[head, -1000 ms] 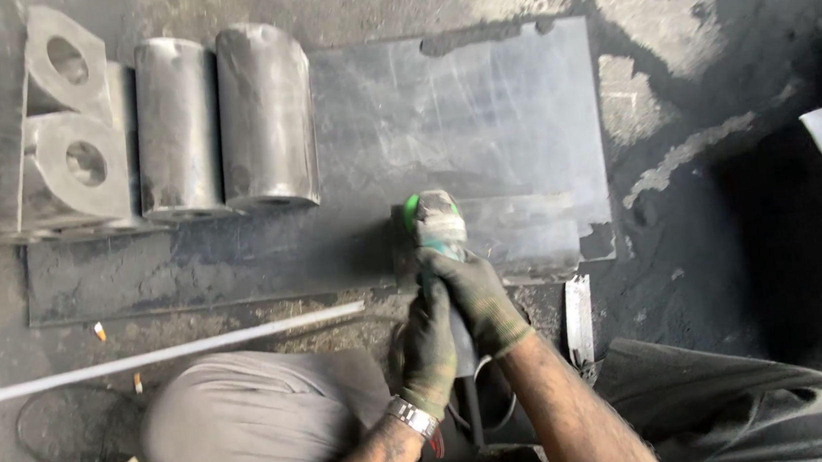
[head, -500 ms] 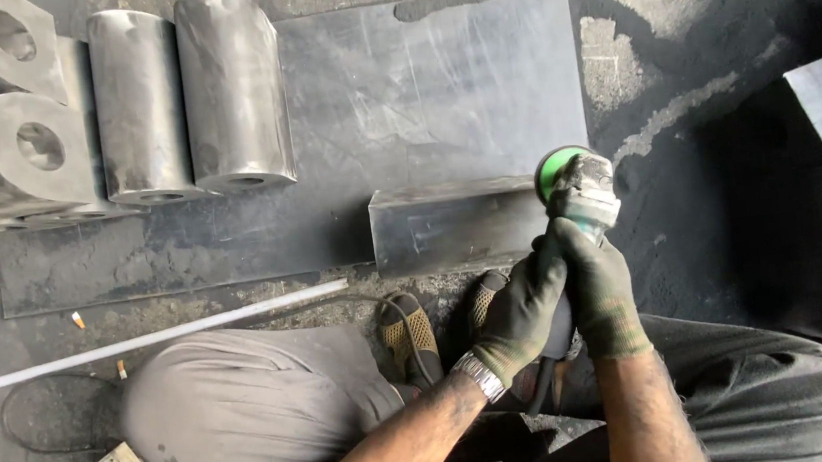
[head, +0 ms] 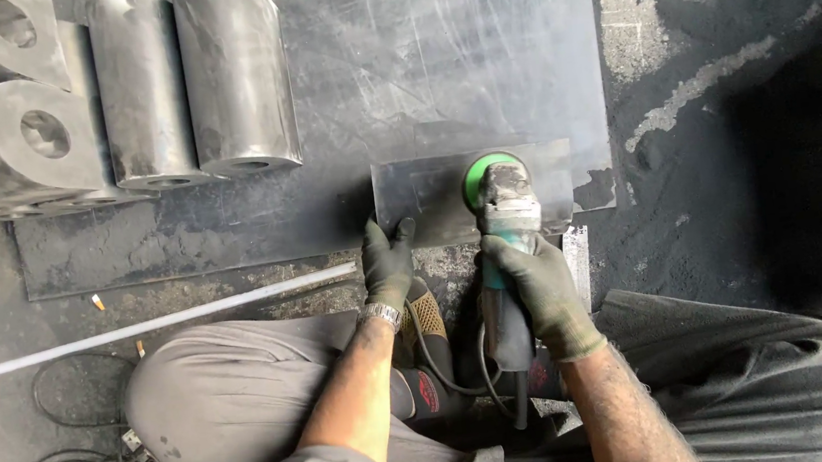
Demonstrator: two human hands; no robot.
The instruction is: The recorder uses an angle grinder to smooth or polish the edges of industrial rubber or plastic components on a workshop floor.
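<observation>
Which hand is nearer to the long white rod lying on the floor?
Left. The left hand rests just right of the white rod's end; the right hand grips the angle grinder farther right.

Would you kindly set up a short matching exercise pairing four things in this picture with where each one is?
Things:
1. left hand
2. right hand
3. two steel cylinders
4. long thin metal rod

Places:
A. lying on the floor just in front of the knee
B. wrapped around the body of the angle grinder
C. standing side by side at the far left of the big steel plate
D. resting on the near left edge of the small steel plate

Pairs: 1-D, 2-B, 3-C, 4-A
</observation>
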